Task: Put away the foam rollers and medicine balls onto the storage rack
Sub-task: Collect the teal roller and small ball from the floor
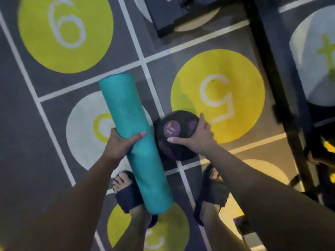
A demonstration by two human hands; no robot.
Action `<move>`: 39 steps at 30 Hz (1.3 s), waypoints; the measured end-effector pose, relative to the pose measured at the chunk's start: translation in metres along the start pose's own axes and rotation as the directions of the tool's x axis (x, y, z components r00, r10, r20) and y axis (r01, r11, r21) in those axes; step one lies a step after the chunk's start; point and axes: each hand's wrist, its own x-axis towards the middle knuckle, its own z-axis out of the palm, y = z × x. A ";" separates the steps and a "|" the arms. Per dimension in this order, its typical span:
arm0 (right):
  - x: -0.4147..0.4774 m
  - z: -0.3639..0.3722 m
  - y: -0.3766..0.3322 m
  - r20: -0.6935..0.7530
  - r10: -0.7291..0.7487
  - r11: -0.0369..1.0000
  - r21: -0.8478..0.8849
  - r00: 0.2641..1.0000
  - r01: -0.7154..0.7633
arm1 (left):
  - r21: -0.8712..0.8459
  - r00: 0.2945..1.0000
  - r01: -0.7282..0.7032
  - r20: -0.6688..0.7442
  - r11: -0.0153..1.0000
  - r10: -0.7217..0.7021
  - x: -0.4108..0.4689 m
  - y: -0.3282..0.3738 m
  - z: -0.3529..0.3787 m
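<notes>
Your forearms fill the bottom of the view, and both hands are loaded, so you look set to make one trip rather than two. Your left hand [121, 144] is wrapped around the roller [135, 142] a little above its middle, thumb across the top and fingers hidden underneath; gripping near the balance point probably keeps the long teal tube from tipping, and it runs out ahead of you, its near end over your left sandal [126, 192]. Your right hand [196, 137] is spread wide over the right side of the ball [175, 135], thumb laid across its near face and fingers curled round the far edge, a broad hold that suits something heavy and round. Whether the ball is lifted or resting on the floor [21, 142], you cannot tell from this angle. Ball and roller sit just beside each other, close to touching. What seems to be the rack [272, 73] shows as a dark frame along your right side, so turning right should bring both within reach of it. I'd watch the one-handed ball grip most.
</notes>
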 end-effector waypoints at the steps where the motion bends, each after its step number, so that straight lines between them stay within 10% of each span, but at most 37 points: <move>1: 0.009 0.005 -0.006 0.119 -0.043 0.996 0.079 0.992 0.034 | -0.053 1.000 -0.011 0.012 0.999 0.011 0.003 -0.003 0.001; 6: 0.055 0.032 -0.017 0.088 -0.073 0.811 0.585 0.993 0.007 | -0.269 0.981 0.158 0.151 0.950 -0.120 0.016 -0.037 -0.020; 12: 0.085 0.021 -0.004 0.442 -0.102 0.696 0.672 0.891 -0.254 | -0.535 0.911 0.390 0.340 0.749 -0.232 0.027 -0.069 -0.014; 22: 0.011 0.024 -0.052 0.430 -0.227 0.614 0.760 0.874 -0.214 | -0.771 0.944 0.254 0.329 0.585 0.025 -0.030 -0.063 -0.080; 39: -0.384 0.094 -0.402 0.618 -0.276 0.952 0.281 0.736 0.120 | -0.933 0.971 0.080 -0.007 0.351 -0.239 -0.377 0.004 -0.420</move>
